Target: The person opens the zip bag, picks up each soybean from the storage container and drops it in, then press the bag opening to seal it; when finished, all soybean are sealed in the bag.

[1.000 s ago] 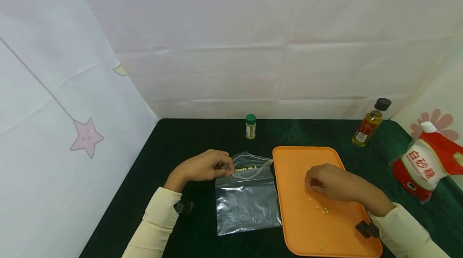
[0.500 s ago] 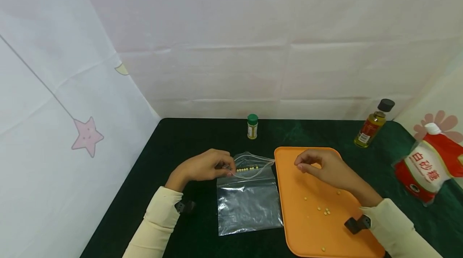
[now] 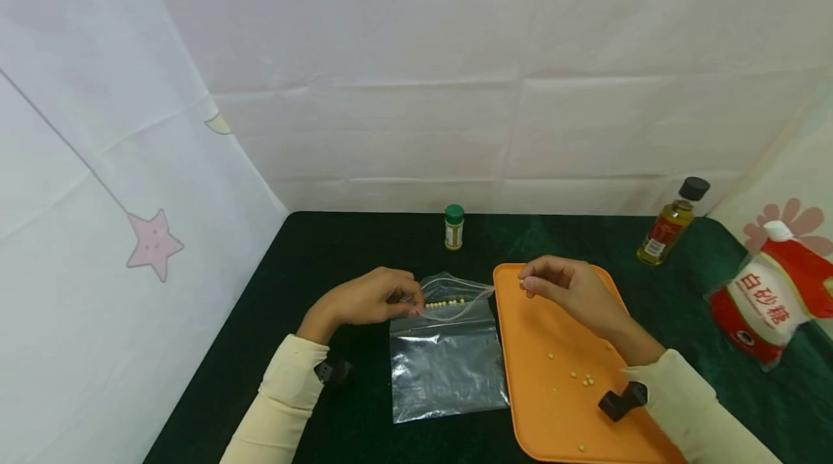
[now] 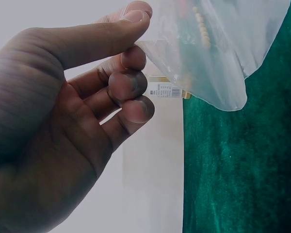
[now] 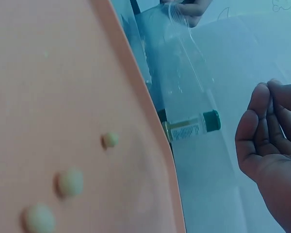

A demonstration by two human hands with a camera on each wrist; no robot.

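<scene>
My left hand (image 3: 374, 298) pinches the upper left edge of a clear zip bag (image 3: 449, 370) between thumb and forefinger; the other fingers curl loosely in the left wrist view. The bag's mouth gapes, and a row of pale yellow soybeans (image 3: 445, 303) shows inside near the top. Above the far left part of an orange tray (image 3: 530, 406), my right hand (image 3: 573, 294) holds thumb and forefinger together, a soybean (image 3: 520, 281) at the tips. Several loose soybeans (image 3: 588, 380) lie on the tray, some large and close in the right wrist view.
A small green-capped bottle (image 3: 453, 228) stands behind the bag. An oil bottle (image 3: 665, 229) with a black cap stands at the back right. Right of the tray lies a red and white sugar pouch (image 3: 758, 298). The dark green tablecloth (image 3: 351, 240) ends at a white curtain (image 3: 390, 139).
My right hand has risen from the middle of the tray and moved left and away from me, toward the bag, with a soybean at its fingertips. The left hand has kept its place.
</scene>
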